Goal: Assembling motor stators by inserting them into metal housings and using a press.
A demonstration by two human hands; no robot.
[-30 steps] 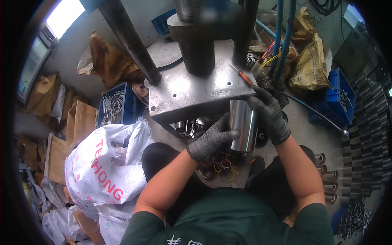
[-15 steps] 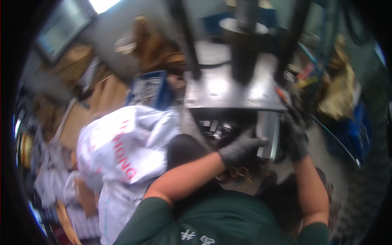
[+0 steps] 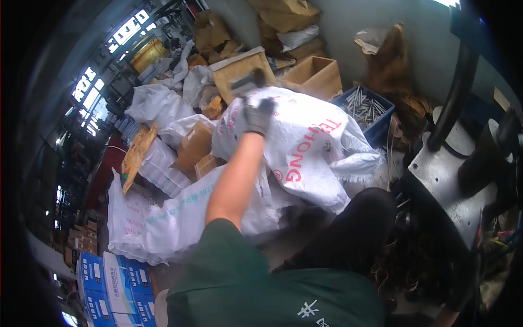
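My left hand [image 3: 256, 116], in a dark grey glove, is stretched far out to my left over a heap of white woven sacks [image 3: 305, 147]. At its fingertips is a blurred grey metal cylinder [image 3: 248, 83], held above the sacks and in front of an open brown cardboard box [image 3: 239, 71]. My bare forearm runs back to my green sleeve. My right hand is outside the picture. The grey steel press table [image 3: 455, 185] with its black columns stands at the right edge.
A blue crate of metal rods [image 3: 364, 109] sits behind the sacks, next to an open cardboard box [image 3: 316, 73]. More cardboard boxes, white bags and brown paper sacks pile up at the back left. Blue-and-white cartons [image 3: 103, 278] lie at the lower left.
My view has swung from the press to the left. The cylinder that both hands held at the press is now in my outstretched left hand over the sacks.
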